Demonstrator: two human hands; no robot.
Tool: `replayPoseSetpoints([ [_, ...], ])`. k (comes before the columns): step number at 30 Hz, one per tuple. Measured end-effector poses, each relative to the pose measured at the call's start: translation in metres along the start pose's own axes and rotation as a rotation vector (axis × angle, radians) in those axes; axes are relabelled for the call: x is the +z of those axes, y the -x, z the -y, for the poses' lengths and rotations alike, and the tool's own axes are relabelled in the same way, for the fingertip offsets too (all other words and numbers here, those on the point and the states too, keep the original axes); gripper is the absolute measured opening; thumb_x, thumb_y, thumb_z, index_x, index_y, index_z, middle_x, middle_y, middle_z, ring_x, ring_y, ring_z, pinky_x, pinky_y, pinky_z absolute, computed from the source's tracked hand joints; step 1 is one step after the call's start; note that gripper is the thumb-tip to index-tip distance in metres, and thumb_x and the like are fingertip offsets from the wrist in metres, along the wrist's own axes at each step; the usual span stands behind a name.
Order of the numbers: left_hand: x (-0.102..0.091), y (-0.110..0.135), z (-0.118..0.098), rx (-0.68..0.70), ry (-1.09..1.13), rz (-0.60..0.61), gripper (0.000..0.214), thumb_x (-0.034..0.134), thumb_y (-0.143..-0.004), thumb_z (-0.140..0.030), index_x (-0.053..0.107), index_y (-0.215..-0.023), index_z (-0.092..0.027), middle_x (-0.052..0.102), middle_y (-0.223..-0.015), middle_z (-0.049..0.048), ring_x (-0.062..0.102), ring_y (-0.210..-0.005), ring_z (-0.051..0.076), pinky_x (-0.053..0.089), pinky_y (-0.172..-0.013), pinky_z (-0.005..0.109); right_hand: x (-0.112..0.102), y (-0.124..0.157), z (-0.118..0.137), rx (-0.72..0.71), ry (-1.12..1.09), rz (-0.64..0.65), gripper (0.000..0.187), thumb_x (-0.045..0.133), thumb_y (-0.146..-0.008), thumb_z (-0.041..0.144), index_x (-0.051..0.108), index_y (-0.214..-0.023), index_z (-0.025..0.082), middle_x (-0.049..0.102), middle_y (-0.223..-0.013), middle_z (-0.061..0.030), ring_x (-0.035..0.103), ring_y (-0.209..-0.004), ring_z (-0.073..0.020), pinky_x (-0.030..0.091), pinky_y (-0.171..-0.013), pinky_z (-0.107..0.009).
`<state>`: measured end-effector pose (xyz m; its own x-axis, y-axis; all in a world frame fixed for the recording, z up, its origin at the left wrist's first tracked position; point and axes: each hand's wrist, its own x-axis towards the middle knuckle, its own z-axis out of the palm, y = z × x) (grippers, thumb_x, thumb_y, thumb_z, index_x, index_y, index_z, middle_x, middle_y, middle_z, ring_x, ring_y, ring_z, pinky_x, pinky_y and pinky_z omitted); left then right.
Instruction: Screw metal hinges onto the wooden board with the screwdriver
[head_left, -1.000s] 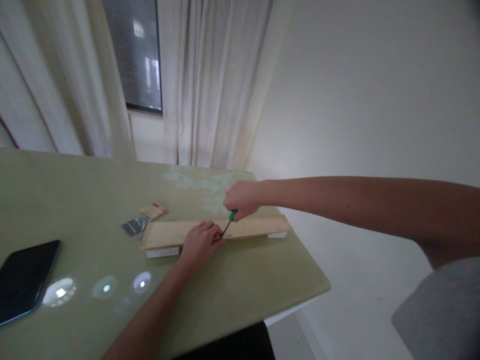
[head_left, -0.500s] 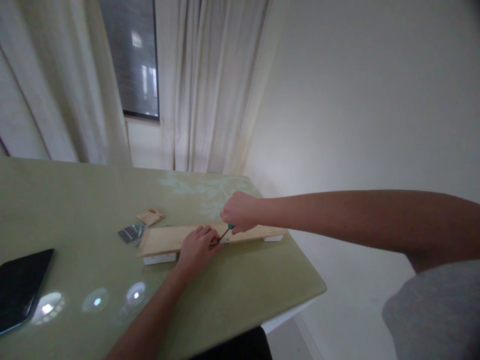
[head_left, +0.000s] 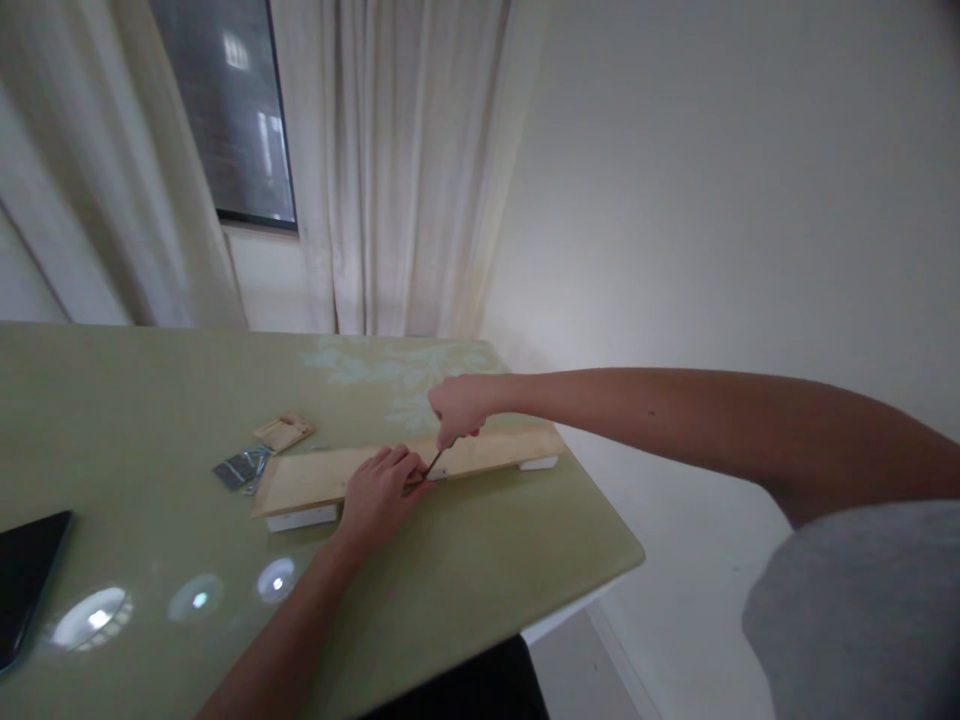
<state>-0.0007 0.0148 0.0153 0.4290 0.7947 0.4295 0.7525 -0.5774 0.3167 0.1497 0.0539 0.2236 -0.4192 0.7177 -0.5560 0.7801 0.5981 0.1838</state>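
A long pale wooden board (head_left: 300, 480) lies on the table, raised on white blocks (head_left: 303, 517). My right hand (head_left: 459, 406) is closed around the handle of a screwdriver (head_left: 433, 463), whose dark shaft slants down to the board's near edge. A small metal bracket (head_left: 439, 474) sits on that edge by the tip. My left hand (head_left: 381, 490) rests over the near edge, its fingertips on the board's top and its thumb side close to the screwdriver tip. Whether it pinches a screw or part of the bracket there is hidden.
Left of the board lie a packet of metal hardware (head_left: 240, 468) and a small wooden piece (head_left: 283, 432). A dark tablet-like device (head_left: 28, 575) lies at the table's left. The green table (head_left: 525, 560) has its corner at right, with a black chair (head_left: 472, 690) below its front edge.
The whole view has shifted slightly, with things appearing further left. My right hand has turned on the screwdriver, and its green handle part no longer shows. My left hand stays on the board.
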Motion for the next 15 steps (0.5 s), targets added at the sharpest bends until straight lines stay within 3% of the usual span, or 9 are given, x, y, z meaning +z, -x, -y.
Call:
replayPoseSetpoints([
  [4, 0.001, 0.000, 0.000, -0.001, -0.005, 0.006, 0.013, 0.071, -0.096, -0.038, 0.070, -0.094, -0.025, 0.072, -0.099, 0.0036, 0.065, -0.097, 0.026, 0.046, -0.081, 0.035, 0.002, -0.004, -0.010, -0.006, -0.038, 0.083, 0.043, 0.063, -0.098, 0.047, 0.076, -0.080, 0.010, 0.073, -0.066, -0.0048, 0.061, -0.052, -0.0126, 0.049, -0.058, -0.026],
  [8, 0.001, 0.000, 0.001, 0.007, -0.009, -0.004, 0.011, 0.071, -0.096, -0.036, 0.069, -0.093, -0.026, 0.072, -0.098, 0.0030, 0.065, -0.094, 0.025, 0.045, -0.080, 0.034, 0.013, 0.008, -0.004, -0.075, 0.111, -0.058, 0.038, 0.070, -0.094, 0.047, 0.078, -0.090, 0.010, 0.078, -0.079, -0.0117, 0.072, -0.071, -0.0217, 0.050, -0.063, -0.030],
  [10, 0.002, 0.000, 0.003, 0.011, -0.013, -0.009, 0.011, 0.071, -0.096, -0.037, 0.069, -0.093, -0.026, 0.071, -0.098, 0.0031, 0.065, -0.094, 0.025, 0.045, -0.079, 0.034, 0.019, 0.016, 0.001, -0.202, 0.249, -0.170, 0.023, 0.075, -0.091, 0.031, 0.077, -0.102, 0.011, 0.079, -0.094, -0.0159, 0.074, -0.088, -0.0274, 0.050, -0.070, -0.034],
  [12, 0.004, 0.001, 0.004, 0.019, -0.026, -0.013, 0.011, 0.072, -0.096, -0.036, 0.069, -0.094, -0.025, 0.071, -0.099, 0.0035, 0.065, -0.095, 0.025, 0.045, -0.080, 0.035, 0.024, 0.024, 0.004, -0.354, 0.355, -0.247, 0.016, 0.066, -0.096, 0.017, 0.076, -0.109, 0.013, 0.079, -0.105, -0.0165, 0.072, -0.100, -0.0278, 0.049, -0.076, -0.036],
  [15, 0.006, 0.001, 0.006, 0.026, -0.059, -0.015, 0.010, 0.072, -0.095, -0.033, 0.069, -0.092, -0.024, 0.071, -0.100, 0.0045, 0.065, -0.096, 0.026, 0.045, -0.080, 0.035, 0.030, 0.030, 0.003, -0.566, 0.452, -0.315, 0.031, 0.045, -0.107, 0.015, 0.076, -0.105, 0.016, 0.078, -0.109, -0.0135, 0.070, -0.104, -0.0226, 0.049, -0.078, -0.035],
])
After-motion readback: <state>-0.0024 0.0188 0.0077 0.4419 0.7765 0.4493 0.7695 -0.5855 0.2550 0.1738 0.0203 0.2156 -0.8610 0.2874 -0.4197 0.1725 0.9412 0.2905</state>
